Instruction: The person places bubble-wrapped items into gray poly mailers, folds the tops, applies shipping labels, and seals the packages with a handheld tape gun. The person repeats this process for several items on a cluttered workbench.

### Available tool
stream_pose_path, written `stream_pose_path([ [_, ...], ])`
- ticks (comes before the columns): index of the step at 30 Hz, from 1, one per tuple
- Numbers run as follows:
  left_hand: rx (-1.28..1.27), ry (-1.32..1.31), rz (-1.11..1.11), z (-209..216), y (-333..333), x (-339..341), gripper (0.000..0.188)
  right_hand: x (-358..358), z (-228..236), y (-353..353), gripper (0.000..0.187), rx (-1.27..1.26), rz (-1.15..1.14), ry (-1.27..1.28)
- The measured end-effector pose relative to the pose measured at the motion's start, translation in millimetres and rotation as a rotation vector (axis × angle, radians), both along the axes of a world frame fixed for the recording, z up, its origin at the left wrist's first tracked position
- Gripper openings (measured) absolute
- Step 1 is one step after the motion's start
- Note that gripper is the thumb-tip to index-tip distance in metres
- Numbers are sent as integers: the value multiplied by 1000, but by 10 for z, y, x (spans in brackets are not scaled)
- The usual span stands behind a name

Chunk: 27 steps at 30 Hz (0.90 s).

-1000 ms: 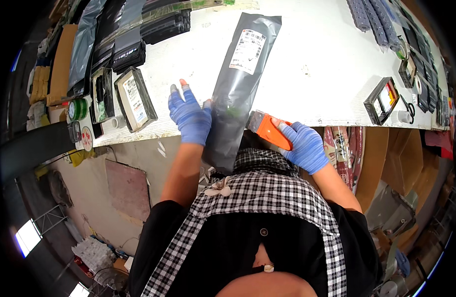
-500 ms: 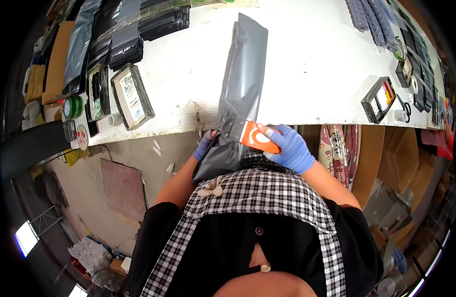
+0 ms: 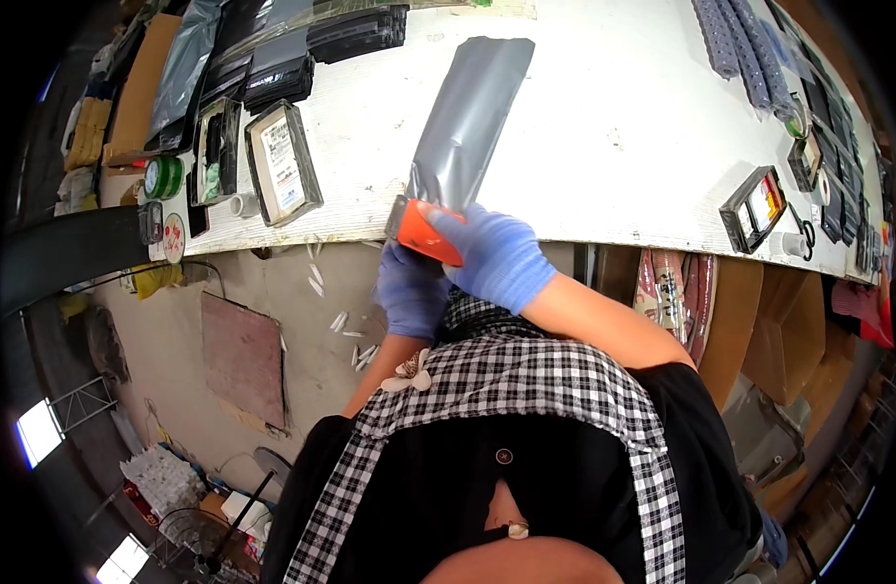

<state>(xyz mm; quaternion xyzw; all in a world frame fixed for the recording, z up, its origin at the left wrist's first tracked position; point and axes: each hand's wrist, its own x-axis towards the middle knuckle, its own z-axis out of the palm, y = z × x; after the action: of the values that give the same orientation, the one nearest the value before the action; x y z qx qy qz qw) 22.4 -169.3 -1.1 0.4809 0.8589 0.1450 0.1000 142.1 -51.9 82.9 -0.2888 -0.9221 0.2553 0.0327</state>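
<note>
A grey plastic mailing bag [image 3: 472,122] lies long and flat on the white table, tilted so its far end points up and right. Its near end reaches the front edge and disappears among my hands. My right hand [image 3: 506,258], in a blue glove, is closed around an orange tape dispenser [image 3: 423,232] with a dark end. The dispenser is pressed across the bag's near end. My left hand [image 3: 412,292], gloved too, is closed at that same end from below; the dispenser and my right hand partly hide its fingers.
On the left of the white table [image 3: 603,146] are stacks of dark bags [image 3: 277,78], a tape-edged box [image 3: 284,161] and a green tape roll [image 3: 163,177]. At right are another small box [image 3: 754,207], scissors [image 3: 808,238] and rolled bubble wrap [image 3: 745,58]. Cardboard boxes [image 3: 784,336] stand below.
The orange dispenser has moved left and turned across the bag. The bag's near part, formerly hanging below the table edge, no longer shows there. My left hand has come closer to my right.
</note>
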Motion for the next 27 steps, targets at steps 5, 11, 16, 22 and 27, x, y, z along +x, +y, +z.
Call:
stream_pose_path([
  [5, -86, -267, -37, 342, 202, -314, 35, 224, 398, 67, 65, -102, 36, -166],
  [11, -197, -1125, 95, -62, 8, -932, 48, 1453, 223, -96, 59, -70, 54, -249],
  [16, -133, -1717, 127, 565, 191, -609, 49, 753, 243, 242, 56, -289, 114, -464],
  [22, -229, -1806, 408, 816, 412, -539, 40, 718, 17, 577, 48, -472, 318, -693],
  [27, -128, -2146, 614, 673, 565, -622, 30, 1513, -340, 780, 56, -1168, -440, 358],
])
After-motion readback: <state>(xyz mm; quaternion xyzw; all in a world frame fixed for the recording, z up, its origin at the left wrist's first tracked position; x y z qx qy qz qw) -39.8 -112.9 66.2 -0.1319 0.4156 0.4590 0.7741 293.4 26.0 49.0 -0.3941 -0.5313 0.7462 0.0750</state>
